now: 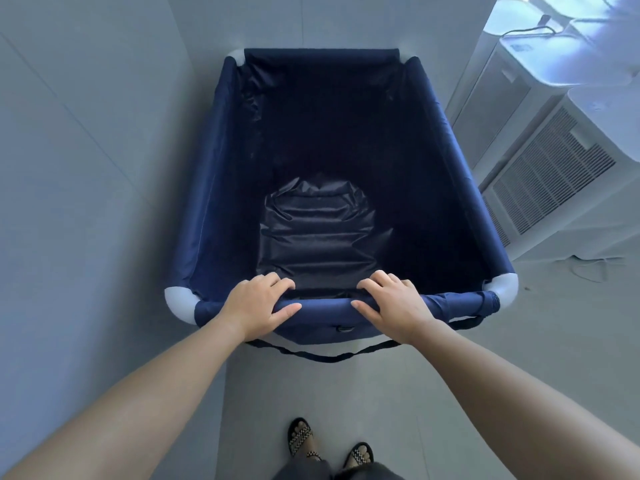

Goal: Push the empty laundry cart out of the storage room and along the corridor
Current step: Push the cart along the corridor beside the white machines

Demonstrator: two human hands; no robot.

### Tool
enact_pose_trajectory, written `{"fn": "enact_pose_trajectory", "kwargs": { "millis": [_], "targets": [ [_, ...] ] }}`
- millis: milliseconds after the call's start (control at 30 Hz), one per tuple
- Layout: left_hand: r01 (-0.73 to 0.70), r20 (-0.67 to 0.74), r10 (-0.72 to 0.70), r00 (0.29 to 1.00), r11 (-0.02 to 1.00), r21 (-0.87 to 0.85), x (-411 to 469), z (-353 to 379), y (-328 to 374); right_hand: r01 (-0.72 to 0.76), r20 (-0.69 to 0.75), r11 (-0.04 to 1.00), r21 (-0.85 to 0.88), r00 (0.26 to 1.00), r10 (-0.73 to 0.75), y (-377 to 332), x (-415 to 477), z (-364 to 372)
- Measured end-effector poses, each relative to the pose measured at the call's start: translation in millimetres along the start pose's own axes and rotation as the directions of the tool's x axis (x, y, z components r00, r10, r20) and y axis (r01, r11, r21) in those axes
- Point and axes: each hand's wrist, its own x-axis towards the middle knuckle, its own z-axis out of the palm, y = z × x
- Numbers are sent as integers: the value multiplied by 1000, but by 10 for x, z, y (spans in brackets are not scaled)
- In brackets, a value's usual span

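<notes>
A navy fabric laundry cart (pixel 221 188) with white corner joints fills the middle of the head view, and nothing lies on its dark lining. My left hand (pixel 258 303) grips the near rim left of centre, fingers curled over the top. My right hand (pixel 393 301) grips the same rim right of centre. A black strap (pixel 329 356) hangs in a loop below the near rim.
A pale wall (pixel 86 168) runs close along the cart's left side. White appliances with vent grilles (pixel 547 188) stand right beside the cart on the right, a cable (pixel 588 268) on the floor by them. My sandalled feet (pixel 329 445) stand on grey floor.
</notes>
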Motion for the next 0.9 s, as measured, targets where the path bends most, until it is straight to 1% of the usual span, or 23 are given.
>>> {"fn": "enact_pose_trajectory", "kwargs": {
  "millis": [67, 100, 200, 300, 400, 500, 700, 900],
  "targets": [
    [2, -1, -3, 1000, 1000, -19, 11, -89, 12, -10, -22, 1000, 9, 1000, 10, -65, -6, -75],
    [5, 25, -5, 1000, 1000, -5, 16, -125, 20, -18, -21, 1000, 18, 1000, 18, -93, -15, -102],
    [46, 157, -50, 986, 998, 31, 5, -161, 38, -44, 33, 998, 36, 999, 43, -147, -80, -95],
    [104, 255, -93, 962, 994, -31, -57, -107, 40, -53, 113, 999, -10, 992, 54, -149, -143, 1],
    [146, 240, -126, 963, 987, -68, -104, -39, 74, -54, 115, 997, -56, 992, 60, -122, -138, 58],
    [183, 232, -162, 959, 980, -73, -111, -20, 113, -60, 128, 998, -34, 990, 64, -91, -107, 47],
    [197, 245, -175, 954, 978, -71, -174, 8, 167, -33, 195, 999, -36, 980, 39, -38, -112, 65],
    [198, 230, -179, 957, 978, -62, -263, 36, 265, -8, 190, 999, -50, 982, 18, 15, -172, 99]
  ]
}}
